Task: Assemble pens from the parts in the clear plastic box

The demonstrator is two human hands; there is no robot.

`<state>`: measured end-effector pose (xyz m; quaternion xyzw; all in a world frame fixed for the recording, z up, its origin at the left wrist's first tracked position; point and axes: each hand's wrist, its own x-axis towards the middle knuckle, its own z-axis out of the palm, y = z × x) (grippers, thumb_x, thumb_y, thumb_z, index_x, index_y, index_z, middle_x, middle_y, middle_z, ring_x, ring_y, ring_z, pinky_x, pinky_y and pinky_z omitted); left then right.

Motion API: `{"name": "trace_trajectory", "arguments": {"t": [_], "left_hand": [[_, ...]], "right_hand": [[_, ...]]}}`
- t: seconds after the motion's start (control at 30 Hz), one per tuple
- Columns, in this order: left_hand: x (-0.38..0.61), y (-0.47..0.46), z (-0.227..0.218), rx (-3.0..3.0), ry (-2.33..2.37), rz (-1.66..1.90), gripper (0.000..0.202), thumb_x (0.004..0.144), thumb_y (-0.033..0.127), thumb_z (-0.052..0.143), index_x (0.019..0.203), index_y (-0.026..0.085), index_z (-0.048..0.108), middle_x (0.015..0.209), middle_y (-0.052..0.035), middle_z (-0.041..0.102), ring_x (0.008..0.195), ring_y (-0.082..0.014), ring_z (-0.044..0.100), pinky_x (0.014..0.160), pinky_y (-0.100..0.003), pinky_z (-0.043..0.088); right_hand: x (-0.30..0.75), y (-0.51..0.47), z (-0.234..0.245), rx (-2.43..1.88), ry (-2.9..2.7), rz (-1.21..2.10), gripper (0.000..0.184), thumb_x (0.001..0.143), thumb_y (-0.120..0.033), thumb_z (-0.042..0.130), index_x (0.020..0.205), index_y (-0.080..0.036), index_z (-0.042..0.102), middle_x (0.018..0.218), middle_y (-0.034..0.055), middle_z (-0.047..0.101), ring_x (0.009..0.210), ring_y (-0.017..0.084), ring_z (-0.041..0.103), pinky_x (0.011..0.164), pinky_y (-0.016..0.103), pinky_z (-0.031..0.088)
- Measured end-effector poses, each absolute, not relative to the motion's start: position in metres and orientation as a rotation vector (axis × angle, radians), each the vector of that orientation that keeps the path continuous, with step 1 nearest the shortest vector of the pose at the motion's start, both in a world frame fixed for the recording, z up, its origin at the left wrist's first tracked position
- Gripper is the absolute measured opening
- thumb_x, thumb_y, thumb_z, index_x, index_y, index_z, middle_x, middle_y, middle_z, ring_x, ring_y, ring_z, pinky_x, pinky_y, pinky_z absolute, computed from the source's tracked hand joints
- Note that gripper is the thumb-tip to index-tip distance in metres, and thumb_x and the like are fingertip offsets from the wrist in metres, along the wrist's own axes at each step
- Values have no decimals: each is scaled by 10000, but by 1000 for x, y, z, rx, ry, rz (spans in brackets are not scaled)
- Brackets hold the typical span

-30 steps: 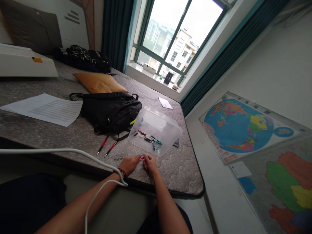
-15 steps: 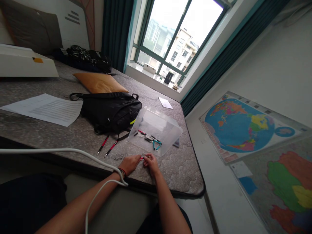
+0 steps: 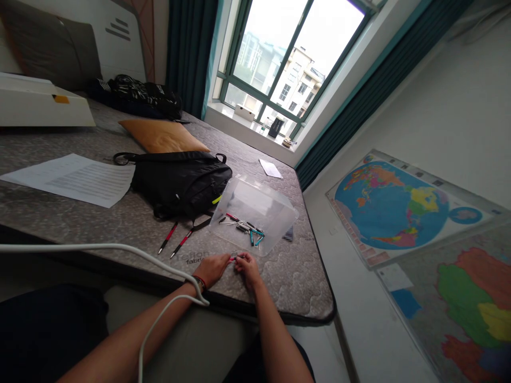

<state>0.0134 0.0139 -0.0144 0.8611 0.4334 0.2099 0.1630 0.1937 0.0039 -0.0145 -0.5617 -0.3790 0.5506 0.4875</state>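
Note:
My left hand (image 3: 212, 269) and my right hand (image 3: 247, 270) meet at the near edge of a grey quilted mattress (image 3: 287, 282). Between their fingertips is a small red pen part (image 3: 233, 258), mostly hidden by my fingers. Just ahead of them lies a transparent plastic tray (image 3: 255, 208) holding several loose pen parts (image 3: 244, 229) in black, red and teal. Left of it lie two red-and-black pens (image 3: 169, 238) (image 3: 182, 244). A white cable (image 3: 107, 246) drapes over my left wrist.
A black bag (image 3: 179, 183) sits beside the tray, with a printed paper sheet (image 3: 80, 180) and a tan cushion (image 3: 162, 135) beyond. A small white paper (image 3: 270, 168) lies farther back. The mattress edge runs right of the tray, above a lower floor.
Both hands stay at the mattress edge with the red pen part between them, and their fingers shift only slightly. The view has barely moved.

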Motion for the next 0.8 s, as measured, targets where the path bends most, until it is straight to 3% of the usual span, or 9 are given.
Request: {"name": "trace_trajectory", "arguments": {"t": [0.27,0.57,0.8], "left_hand": [[14,14,-16,2453,1227,602,369,1023,370,245,1049,205,574,933,-83,692,831,-206,652,717,-299,449],[13,14,-17,2449,1248,585,381,1023,379,232,1057,226,579,909,-72,698,827,-201,662,730,-292,458],[13,14,-16,2459,1253,600,385,1026,372,238,1067,222,590,905,-77,700,826,-207,664,735,-300,459]], "right_hand": [[187,8,-16,-1450,-1017,1332,474,705,-624,688,715,-162,578,469,-33,568,339,66,432,345,181,276],[193,5,-16,-1396,-992,1322,442,645,-541,776,786,-157,609,583,-13,639,421,69,502,411,174,359],[186,10,-16,-1504,-1039,1335,540,761,-696,579,649,-168,565,437,-26,540,303,65,396,311,186,231]]}}
